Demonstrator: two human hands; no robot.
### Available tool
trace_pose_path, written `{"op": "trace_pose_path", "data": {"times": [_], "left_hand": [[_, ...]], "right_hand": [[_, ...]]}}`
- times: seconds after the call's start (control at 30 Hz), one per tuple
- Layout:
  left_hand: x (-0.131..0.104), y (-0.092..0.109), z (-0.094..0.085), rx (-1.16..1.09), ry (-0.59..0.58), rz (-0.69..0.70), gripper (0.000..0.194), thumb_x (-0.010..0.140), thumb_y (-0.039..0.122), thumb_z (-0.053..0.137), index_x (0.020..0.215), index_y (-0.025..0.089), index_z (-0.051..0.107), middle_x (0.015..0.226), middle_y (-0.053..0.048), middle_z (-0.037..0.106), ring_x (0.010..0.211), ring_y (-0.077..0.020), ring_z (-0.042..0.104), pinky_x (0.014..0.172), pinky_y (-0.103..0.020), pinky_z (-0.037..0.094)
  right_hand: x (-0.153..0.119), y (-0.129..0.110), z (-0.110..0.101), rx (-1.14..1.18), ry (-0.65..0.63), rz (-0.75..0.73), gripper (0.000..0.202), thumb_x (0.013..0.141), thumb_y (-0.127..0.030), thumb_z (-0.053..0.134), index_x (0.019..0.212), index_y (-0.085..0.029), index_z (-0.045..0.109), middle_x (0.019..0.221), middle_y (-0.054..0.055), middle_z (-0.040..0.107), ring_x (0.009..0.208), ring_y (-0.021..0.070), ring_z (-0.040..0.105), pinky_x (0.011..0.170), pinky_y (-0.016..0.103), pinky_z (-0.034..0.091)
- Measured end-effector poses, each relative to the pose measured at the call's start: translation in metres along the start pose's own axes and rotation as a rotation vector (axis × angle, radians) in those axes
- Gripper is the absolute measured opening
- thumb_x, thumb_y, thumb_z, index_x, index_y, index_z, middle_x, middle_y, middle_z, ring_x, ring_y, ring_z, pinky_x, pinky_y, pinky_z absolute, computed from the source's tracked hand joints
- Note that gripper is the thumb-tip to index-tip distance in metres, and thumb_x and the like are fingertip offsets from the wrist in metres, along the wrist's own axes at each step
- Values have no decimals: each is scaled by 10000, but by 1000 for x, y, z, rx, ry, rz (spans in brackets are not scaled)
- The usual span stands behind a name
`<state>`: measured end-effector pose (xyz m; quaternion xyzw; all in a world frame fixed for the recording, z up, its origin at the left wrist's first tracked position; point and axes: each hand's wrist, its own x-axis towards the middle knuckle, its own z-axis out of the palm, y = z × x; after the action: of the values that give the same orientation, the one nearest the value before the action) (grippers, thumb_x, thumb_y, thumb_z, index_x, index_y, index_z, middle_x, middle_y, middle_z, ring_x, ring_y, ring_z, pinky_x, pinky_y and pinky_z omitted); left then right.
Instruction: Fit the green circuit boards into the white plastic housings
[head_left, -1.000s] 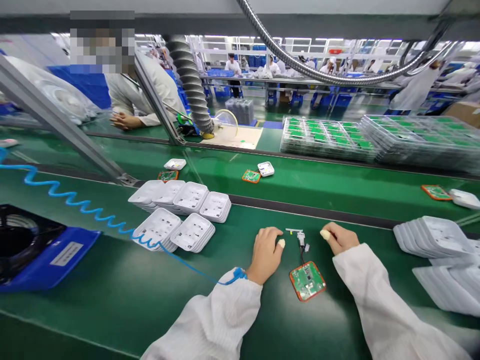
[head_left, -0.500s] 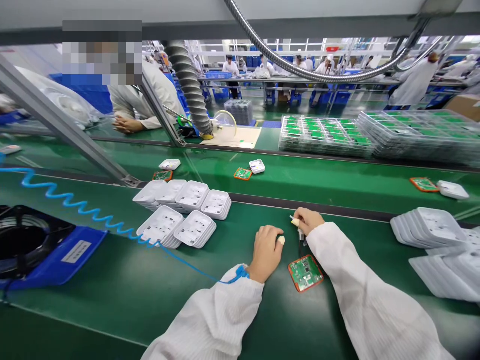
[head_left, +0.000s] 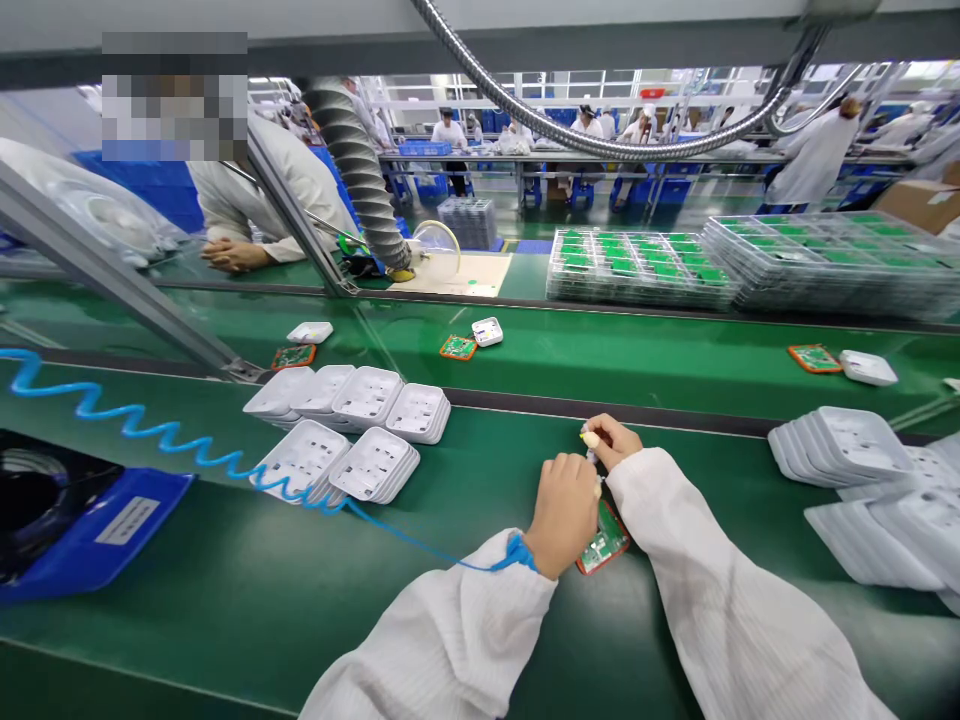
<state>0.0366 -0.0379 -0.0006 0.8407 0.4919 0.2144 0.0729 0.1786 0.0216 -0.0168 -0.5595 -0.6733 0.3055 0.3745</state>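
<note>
A green circuit board (head_left: 609,540) with an orange rim lies on the green work surface, partly hidden by my left hand (head_left: 568,510). That hand is closed, its fingers curled down at the board's upper edge; what they grip, if anything, is hidden. Just beyond it my right hand (head_left: 613,442) pinches something small with a yellow tip, too small to name. A pale finger cot covers a digit of the right hand. Around my left wrist is a blue strap (head_left: 519,553) with a coiled cord (head_left: 161,430).
Stacked white plastic shells stand at left (head_left: 375,465) and right (head_left: 862,445). Beyond a dark rail, a green belt (head_left: 660,365) carries boards and white covers. Clear trays (head_left: 637,285) of boards stand behind it. A fan in a blue frame (head_left: 112,530) is at left. A co-worker's hands (head_left: 236,254) rest opposite.
My left hand has moved right to meet the right hand, now covering part of the circuit board. Its fingers have curled in. The right hand keeps its pinch in nearly the same place.
</note>
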Motion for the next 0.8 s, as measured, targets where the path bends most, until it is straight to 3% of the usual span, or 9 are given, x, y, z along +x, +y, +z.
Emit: {"op": "trace_pose_path", "data": {"times": [0.17, 0.27, 0.53, 0.6, 0.8], "left_hand": [[-7, -21, -10, -117, 89, -268, 112, 880, 159, 366, 919, 185, 468, 846, -40, 604, 756, -194, 547, 711, -330, 392], [-5, -27, -12, -206, 92, -326, 108, 861, 171, 412, 944, 199, 475, 870, -28, 632, 782, -199, 576, 705, -314, 408], [-6, -27, -19, -461, 59, -204, 370, 852, 119, 348, 1188, 204, 478, 1169, -48, 612, 1007, -196, 591, 870, -326, 435], [-5, -29, -21, -511, 66, -215, 366, 842, 110, 359, 1159, 209, 515, 1147, -41, 627, 1015, -184, 593, 880, -310, 435], [0, -32, -23, -786, 110, -366, 275, 751, 87, 497, 985, 194, 594, 898, -6, 670, 793, -121, 613, 746, -234, 469]], "right_hand": [[-11, -6, 0, -66, -95, -305, 254, 863, -404, 383, 817, -193, 517, 779, 28, 582, 688, 145, 512, 655, 268, 399], [-16, -12, 6, -200, -157, -421, 247, 870, -352, 357, 798, -190, 528, 813, 61, 581, 768, 179, 498, 710, 309, 393], [-22, -19, 7, -297, -125, -415, 201, 878, -275, 364, 814, -186, 533, 807, 56, 565, 766, 178, 476, 704, 307, 383], [-22, -19, 7, -298, -117, -420, 207, 882, -276, 364, 811, -187, 537, 805, 55, 564, 770, 178, 475, 707, 308, 380], [-21, -20, 3, -290, -105, -452, 196, 875, -254, 373, 824, -179, 547, 825, 59, 574, 781, 179, 468, 713, 316, 378]]}}
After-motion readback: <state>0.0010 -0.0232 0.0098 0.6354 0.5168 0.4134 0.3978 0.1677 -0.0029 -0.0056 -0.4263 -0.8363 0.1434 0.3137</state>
